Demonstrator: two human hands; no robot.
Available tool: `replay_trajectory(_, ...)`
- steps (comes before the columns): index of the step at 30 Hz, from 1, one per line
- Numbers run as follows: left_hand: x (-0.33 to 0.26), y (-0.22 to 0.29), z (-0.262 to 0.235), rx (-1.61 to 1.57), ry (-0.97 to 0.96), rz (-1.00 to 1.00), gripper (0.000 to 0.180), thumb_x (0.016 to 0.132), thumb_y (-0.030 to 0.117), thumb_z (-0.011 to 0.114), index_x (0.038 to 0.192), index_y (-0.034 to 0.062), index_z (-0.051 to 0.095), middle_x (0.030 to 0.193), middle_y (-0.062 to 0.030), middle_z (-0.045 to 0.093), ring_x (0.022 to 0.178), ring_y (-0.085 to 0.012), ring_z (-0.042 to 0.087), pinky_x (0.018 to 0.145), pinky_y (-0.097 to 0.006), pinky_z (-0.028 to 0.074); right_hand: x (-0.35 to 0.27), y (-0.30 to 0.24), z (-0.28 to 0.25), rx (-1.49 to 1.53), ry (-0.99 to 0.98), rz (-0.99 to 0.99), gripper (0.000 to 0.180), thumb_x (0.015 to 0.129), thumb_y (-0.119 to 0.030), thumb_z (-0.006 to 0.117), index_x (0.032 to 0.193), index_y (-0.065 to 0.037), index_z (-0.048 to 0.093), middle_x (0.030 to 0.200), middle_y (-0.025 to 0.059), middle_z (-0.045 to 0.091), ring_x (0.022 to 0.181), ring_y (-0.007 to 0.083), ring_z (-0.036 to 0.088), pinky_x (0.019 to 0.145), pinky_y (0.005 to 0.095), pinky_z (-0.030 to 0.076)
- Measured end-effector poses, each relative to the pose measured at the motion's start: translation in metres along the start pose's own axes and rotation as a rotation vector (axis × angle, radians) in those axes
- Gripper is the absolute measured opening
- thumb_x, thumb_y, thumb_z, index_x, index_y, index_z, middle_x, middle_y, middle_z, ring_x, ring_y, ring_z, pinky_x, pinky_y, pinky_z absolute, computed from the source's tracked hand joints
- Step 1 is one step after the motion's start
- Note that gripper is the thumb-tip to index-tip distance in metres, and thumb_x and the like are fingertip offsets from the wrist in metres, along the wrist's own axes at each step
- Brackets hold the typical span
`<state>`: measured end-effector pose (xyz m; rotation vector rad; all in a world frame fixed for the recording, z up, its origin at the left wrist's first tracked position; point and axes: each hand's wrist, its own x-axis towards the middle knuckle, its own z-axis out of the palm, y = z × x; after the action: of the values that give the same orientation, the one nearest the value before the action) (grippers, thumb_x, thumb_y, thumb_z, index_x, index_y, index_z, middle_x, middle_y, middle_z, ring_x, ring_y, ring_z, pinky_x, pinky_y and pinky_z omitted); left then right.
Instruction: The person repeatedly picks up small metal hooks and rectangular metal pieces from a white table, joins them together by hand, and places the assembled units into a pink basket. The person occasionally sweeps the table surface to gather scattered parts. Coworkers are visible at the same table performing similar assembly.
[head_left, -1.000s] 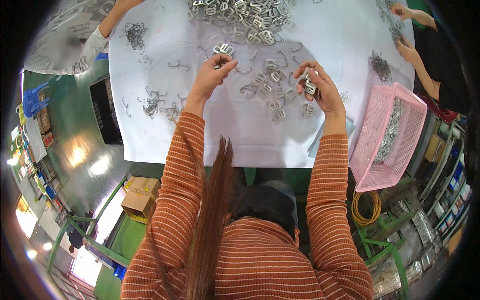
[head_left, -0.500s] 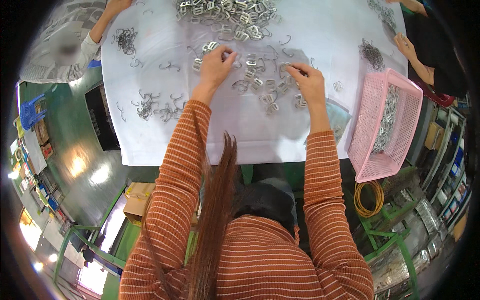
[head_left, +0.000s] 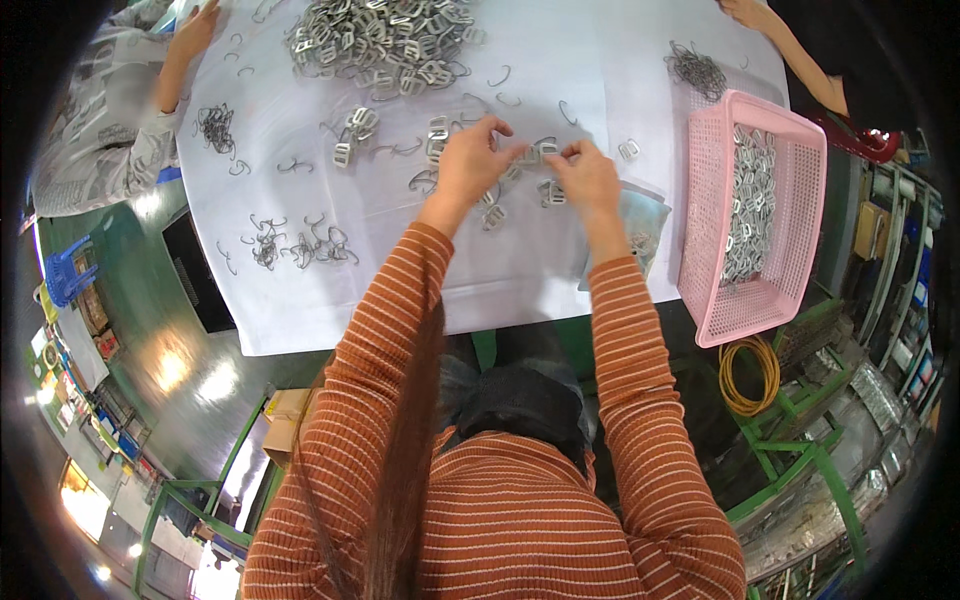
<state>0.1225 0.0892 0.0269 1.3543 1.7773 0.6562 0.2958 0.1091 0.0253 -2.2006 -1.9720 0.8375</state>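
Observation:
My left hand hovers over the white-covered table, its thumb and forefinger apart, with nothing visible between them. Just to its right, my right hand has thumb and forefinger closed at the edge of a small metal buckle; blur hides the exact grip. Thin bent wire hooks and loose buckles lie around and below both hands, among them a buckle under my left hand and a buckle beside my right. More buckles rest left of my left hand.
A large heap of buckles covers the far middle. Tangled wire hooks sit at the left, others at the right. A pink basket holding metal pieces stands right, beside a clear bag. Co-workers' hands reach in from both sides.
The view has shifted, moving the table's contents leftward. My hands have come closer together; my left hand has moved right over the loose buckles. The right co-worker's hand has left the wire pile.

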Motion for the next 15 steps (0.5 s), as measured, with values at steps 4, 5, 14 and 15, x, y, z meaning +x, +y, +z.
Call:
replay_trajectory(4, -0.005, 0.013, 0.021, 0.197, 0.011, 0.015, 0.021, 0.073, 0.024, 0.070, 0.079, 0.0053, 0.062, 0.064, -0.0039, 0.055, 0.061, -0.0147, 0.051, 0.059, -0.030, 0.042, -0.009, -0.009, -0.013, 0.092, -0.062, 0.013, 0.029, 0.073, -0.031, 0.068, 0.087, -0.006, 0.063, 0.081, 0.0159, 0.065, 0.079, 0.0318, 0.062, 0.065, 0.0394, 0.047)
replay_trajectory(5, -0.005, 0.016, 0.019, 0.133, -0.041, -0.031, 0.020, 0.073, 0.023, 0.070, 0.079, 0.0054, 0.063, 0.065, -0.0035, 0.056, 0.061, -0.0140, 0.051, 0.059, -0.029, 0.042, -0.013, -0.006, -0.026, 0.144, -0.060, 0.038, 0.028, 0.073, -0.030, 0.068, 0.087, -0.006, 0.063, 0.080, 0.0161, 0.065, 0.078, 0.0315, 0.063, 0.065, 0.0390, 0.048)
replay_trajectory(14, 0.006, 0.203, 0.081, -0.449, -0.303, 0.292, 0.025, 0.075, 0.021, 0.069, 0.086, 0.0008, 0.062, 0.079, -0.0075, 0.062, 0.074, -0.0159, 0.057, 0.070, -0.028, 0.046, -0.041, 0.127, -0.217, 0.229, 0.457, 0.166, 0.038, 0.076, -0.033, 0.067, 0.086, 0.002, 0.060, 0.071, 0.0113, 0.061, 0.066, 0.0214, 0.059, 0.061, 0.0323, 0.045)
replay_trajectory(15, 0.008, 0.226, 0.099, -0.462, -0.320, 0.370, 0.027, 0.075, 0.022, 0.069, 0.089, 0.0009, 0.062, 0.085, -0.0097, 0.063, 0.080, -0.0191, 0.059, 0.076, -0.030, 0.047, -0.038, 0.139, -0.231, 0.213, 0.458, 0.216, 0.040, 0.076, -0.035, 0.067, 0.089, 0.002, 0.060, 0.075, 0.0117, 0.062, 0.067, 0.0218, 0.059, 0.062, 0.0325, 0.045)
